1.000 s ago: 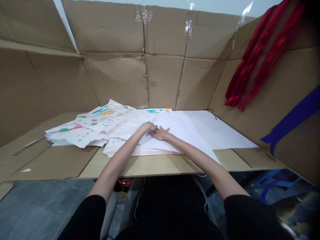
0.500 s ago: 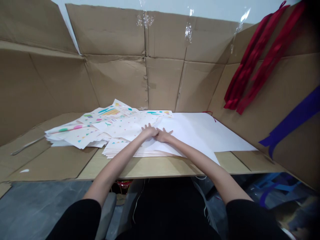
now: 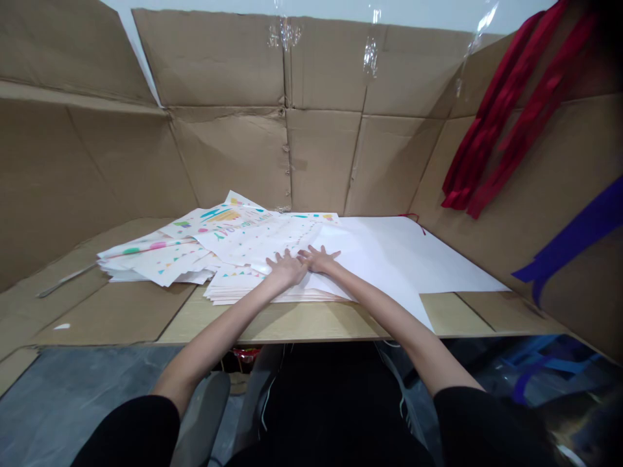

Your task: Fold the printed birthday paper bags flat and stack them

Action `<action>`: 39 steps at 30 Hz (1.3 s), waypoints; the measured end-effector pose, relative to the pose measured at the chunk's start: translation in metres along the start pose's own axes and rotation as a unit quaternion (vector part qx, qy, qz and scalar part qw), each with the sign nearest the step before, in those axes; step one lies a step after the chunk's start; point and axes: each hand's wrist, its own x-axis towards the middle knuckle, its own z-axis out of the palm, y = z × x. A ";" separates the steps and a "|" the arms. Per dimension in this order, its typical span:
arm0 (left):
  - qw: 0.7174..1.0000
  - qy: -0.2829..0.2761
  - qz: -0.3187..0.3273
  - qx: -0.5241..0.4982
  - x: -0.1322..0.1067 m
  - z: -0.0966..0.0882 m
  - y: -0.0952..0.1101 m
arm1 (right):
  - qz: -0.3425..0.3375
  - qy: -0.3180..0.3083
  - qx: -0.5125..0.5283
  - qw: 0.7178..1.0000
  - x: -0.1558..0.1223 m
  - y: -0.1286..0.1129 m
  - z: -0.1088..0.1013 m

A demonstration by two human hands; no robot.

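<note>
My left hand (image 3: 288, 268) lies with fingers spread on a sheet of paper near the middle of the table. Right beside it, my right hand (image 3: 318, 259) also presses down with its fingers apart; the hands touch at the thumbs. Under them is a white sheet (image 3: 379, 259), whose near corner hangs over the table edge. It overlaps a stack of printed paper sheets (image 3: 233, 295). To the left lies a loose pile of printed paper (image 3: 160, 250) with colourful shapes and "birthday" lettering, fanned out unevenly.
Cardboard walls (image 3: 224, 149) stand at the back and both sides. Red ribbons (image 3: 501, 130) and a purple ribbon (image 3: 569, 237) hang on the right wall. A thin pale strip (image 3: 65, 282) lies at the left. The wooden table edge (image 3: 292, 324) is close to my body.
My left hand has shifted slightly left and nearer, spreading its fingers. My right hand's fingers are spread wider on the paper. The view has shifted a little.
</note>
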 end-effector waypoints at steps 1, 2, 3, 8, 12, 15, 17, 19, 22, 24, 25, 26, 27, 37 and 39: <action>1.000 0.005 0.001 0.008 0.002 0.000 0.002 | -0.004 -0.003 -0.001 1.000 -0.002 -0.002 0.000; 1.000 0.007 -0.001 0.012 0.004 0.001 0.004 | -0.007 -0.007 -0.003 1.000 -0.004 -0.005 0.000; 1.000 0.006 -0.006 0.011 0.005 0.001 0.005 | -0.006 -0.009 -0.006 1.000 -0.006 -0.007 0.000; 0.999 -0.020 -0.017 -0.027 0.005 0.000 0.003 | -0.065 0.047 0.017 0.997 -0.017 -0.004 -0.001; 1.000 -0.007 -0.003 -0.019 0.007 0.007 -0.006 | -0.185 0.073 0.038 0.979 -0.024 0.026 -0.002; 0.999 0.014 0.028 0.006 0.010 0.013 -0.011 | -0.212 0.074 0.015 0.974 -0.024 0.044 0.005; 0.997 0.012 0.067 0.021 0.012 0.015 -0.014 | -0.193 0.076 0.009 0.978 -0.021 0.048 0.012; 0.993 -0.004 0.110 0.030 0.014 0.017 -0.017 | -0.180 0.078 0.007 0.980 -0.017 0.044 0.019; 0.990 -0.014 0.137 0.027 0.017 0.022 -0.021 | -0.186 0.072 0.001 0.980 -0.010 0.034 0.023; 0.992 -0.008 0.128 0.015 0.020 0.027 -0.024 | -0.190 0.068 -0.004 0.979 -0.005 0.026 0.023; 0.992 -0.001 0.125 0.008 0.021 0.029 -0.024 | -0.190 0.070 -0.008 0.979 -0.003 0.022 0.022; 0.993 0.005 0.122 0.000 0.022 0.031 -0.025 | -0.191 0.073 -0.014 0.979 -0.001 0.019 0.021; 0.993 0.009 0.121 -0.007 0.022 0.032 -0.025 | -0.188 0.073 -0.021 0.979 0.001 0.015 0.020; 0.991 0.029 0.129 0.004 0.007 0.023 -0.022 | -0.194 0.079 -0.049 0.977 0.010 -0.016 0.015; 0.992 0.026 0.126 -0.003 0.009 0.025 -0.024 | -0.207 0.065 -0.026 0.976 0.009 -0.010 0.011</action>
